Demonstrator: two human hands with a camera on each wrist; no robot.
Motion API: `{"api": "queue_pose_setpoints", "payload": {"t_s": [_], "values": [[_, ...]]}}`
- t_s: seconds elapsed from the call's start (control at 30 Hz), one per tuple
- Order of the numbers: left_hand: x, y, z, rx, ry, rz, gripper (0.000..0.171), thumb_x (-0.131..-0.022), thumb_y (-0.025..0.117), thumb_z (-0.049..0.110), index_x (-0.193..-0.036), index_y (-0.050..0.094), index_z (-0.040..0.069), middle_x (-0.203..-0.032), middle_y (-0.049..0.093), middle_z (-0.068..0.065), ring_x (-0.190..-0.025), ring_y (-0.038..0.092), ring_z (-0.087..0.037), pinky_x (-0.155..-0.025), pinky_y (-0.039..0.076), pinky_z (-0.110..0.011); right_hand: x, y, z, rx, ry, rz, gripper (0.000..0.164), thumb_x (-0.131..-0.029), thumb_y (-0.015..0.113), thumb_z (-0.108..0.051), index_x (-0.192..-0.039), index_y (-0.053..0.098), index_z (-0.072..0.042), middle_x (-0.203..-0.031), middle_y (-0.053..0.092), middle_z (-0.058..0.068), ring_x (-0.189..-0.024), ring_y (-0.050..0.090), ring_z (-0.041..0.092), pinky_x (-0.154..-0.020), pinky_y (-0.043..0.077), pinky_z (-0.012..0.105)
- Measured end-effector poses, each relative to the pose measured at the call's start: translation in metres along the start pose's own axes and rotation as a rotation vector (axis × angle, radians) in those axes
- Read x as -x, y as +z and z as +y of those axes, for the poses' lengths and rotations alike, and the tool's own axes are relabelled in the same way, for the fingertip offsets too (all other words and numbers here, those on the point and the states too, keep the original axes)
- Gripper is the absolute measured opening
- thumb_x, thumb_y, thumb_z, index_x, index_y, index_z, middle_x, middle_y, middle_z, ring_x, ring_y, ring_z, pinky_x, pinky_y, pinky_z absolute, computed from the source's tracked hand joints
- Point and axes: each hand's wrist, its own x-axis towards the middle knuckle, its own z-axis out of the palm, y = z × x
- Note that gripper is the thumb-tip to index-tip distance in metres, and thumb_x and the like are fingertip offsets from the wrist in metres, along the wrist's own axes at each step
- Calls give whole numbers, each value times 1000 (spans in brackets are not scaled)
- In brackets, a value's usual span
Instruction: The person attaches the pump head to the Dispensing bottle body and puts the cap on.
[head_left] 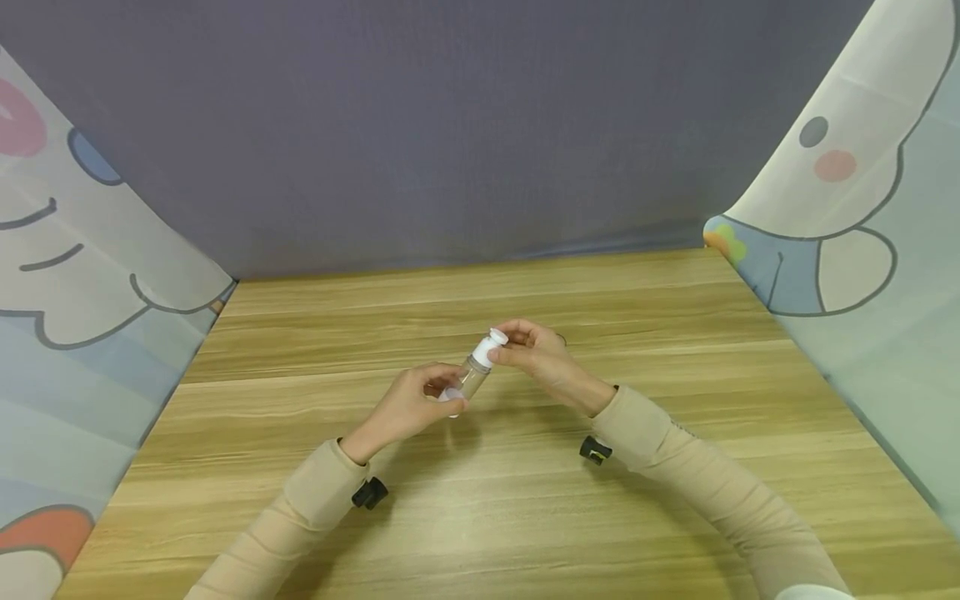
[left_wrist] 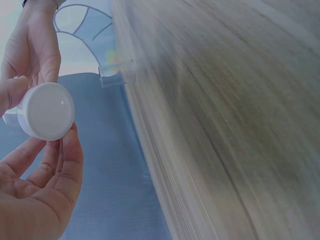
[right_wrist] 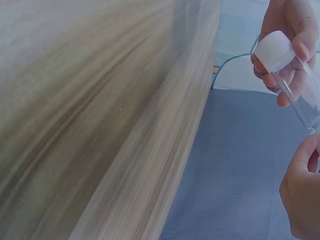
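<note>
A small clear pump bottle (head_left: 472,377) with a white pump top (head_left: 487,347) is held tilted above the table, its top up and to the right. My left hand (head_left: 414,402) grips the bottle's white base (right_wrist: 274,51) between thumb and fingers. In the left wrist view the flat round underside of the base (left_wrist: 50,111) faces the camera. My right hand (head_left: 542,360) pinches the white pump top from the right side. The right wrist view shows the see-through body between both hands, with the pump top mostly out of frame.
The wood-grain table (head_left: 480,517) lies under both arms. Behind it hangs a grey curtain (head_left: 480,133). Cartoon-printed cloths stand at the left (head_left: 97,250) and right (head_left: 862,233) sides. A small black device (head_left: 369,493) sits at each wrist.
</note>
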Motion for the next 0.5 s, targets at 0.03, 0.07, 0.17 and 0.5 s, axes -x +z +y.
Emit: {"api": "queue_pose_setpoints", "payload": {"t_s": [0.03, 0.07, 0.17, 0.5], "values": [[0, 0, 0, 0, 1, 1, 42, -78, 72, 24, -116, 62, 8, -100, 65, -4, -89, 60, -15, -79, 52, -28, 0, 0, 0, 3, 0, 1, 49, -81, 69, -11, -120, 47, 6, -103, 59, 1, -95, 55, 14, -88, 48, 28], [0, 0, 0, 0, 0, 2, 42, -78, 72, 24, -116, 62, 9, -101, 65, -4, -89, 60, -15, -78, 52, -28, 0, 0, 0, 4, 2, 1, 47, -81, 68, -11, -120, 48, 5, -103, 59, 1, -96, 55, 14, -88, 48, 29], [1, 0, 0, -3, 0, 3, 42, -78, 72, 24, -116, 62, 9, -101, 65, -4, -89, 60, -15, -78, 52, -28, 0, 0, 0, 15, 11, -7, 46, -82, 66, -10, -122, 49, 4, -106, 58, 4, -97, 55, 15, -89, 47, 30], [2, -2, -2, 3, -2, 2, 43, -79, 72, 25, -117, 62, 10, -102, 65, -5, -91, 60, -16, -80, 52, -30, 0, -1, -1, -60, -28, -120, 50, -86, 59, -1, -132, 40, 3, -134, 47, 19, -114, 53, 17, -101, 42, 35]]}}
